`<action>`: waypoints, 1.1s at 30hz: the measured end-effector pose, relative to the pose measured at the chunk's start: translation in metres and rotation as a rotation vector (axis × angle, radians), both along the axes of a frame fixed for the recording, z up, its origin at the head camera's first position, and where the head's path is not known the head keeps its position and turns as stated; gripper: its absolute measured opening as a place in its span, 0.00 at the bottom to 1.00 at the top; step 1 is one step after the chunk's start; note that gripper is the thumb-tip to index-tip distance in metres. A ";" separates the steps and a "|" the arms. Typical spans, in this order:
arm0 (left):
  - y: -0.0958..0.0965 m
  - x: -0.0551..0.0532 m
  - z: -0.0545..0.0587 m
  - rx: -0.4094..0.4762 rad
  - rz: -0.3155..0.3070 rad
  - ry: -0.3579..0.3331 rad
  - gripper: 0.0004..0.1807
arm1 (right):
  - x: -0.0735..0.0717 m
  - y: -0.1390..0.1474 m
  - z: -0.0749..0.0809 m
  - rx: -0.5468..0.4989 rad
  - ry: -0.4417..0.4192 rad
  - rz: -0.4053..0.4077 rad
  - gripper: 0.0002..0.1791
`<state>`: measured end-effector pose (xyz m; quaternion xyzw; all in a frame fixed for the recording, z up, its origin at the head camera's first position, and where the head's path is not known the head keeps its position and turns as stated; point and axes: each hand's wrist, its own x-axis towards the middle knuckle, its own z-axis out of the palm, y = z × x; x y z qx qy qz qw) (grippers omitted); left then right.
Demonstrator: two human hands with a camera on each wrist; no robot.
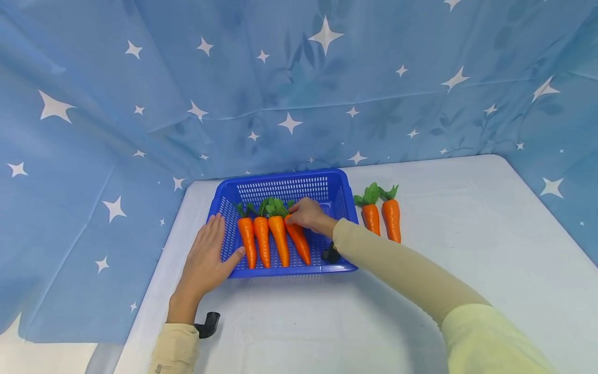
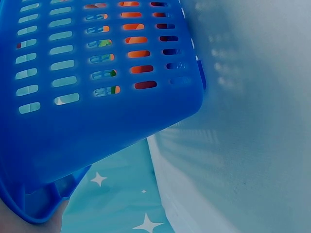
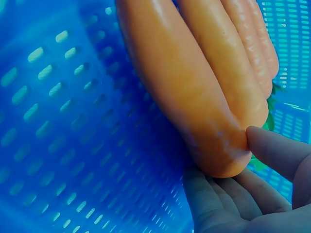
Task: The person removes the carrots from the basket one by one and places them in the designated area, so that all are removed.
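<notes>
Several orange carrots with green leaves lie side by side in a blue plastic basket. My right hand reaches into it and grips the rightmost carrot near its leafy end. In the right wrist view, thumb and fingers close around the thick end of that carrot. My left hand rests against the basket's left rim with its fingers straight. From the left wrist view, the basket's slotted side wall fills much of the picture, and orange shows through its slots.
Two more carrots, one nearer and one farther right, lie on the white table to the right of the basket. A blue curtain with white stars hangs behind and left of the table.
</notes>
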<state>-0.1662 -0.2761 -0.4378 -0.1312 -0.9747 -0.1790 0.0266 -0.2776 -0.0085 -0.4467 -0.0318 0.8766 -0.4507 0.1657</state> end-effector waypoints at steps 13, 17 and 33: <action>0.001 0.000 0.003 0.001 0.001 -0.006 0.52 | -0.005 0.004 0.005 -0.089 -0.060 -0.036 0.23; 0.001 0.000 0.002 -0.004 0.005 -0.010 0.52 | -0.005 0.005 0.006 -0.131 -0.081 -0.045 0.23; 0.001 0.001 0.000 0.004 0.009 -0.002 0.51 | -0.002 0.013 0.016 -0.249 -0.145 -0.081 0.22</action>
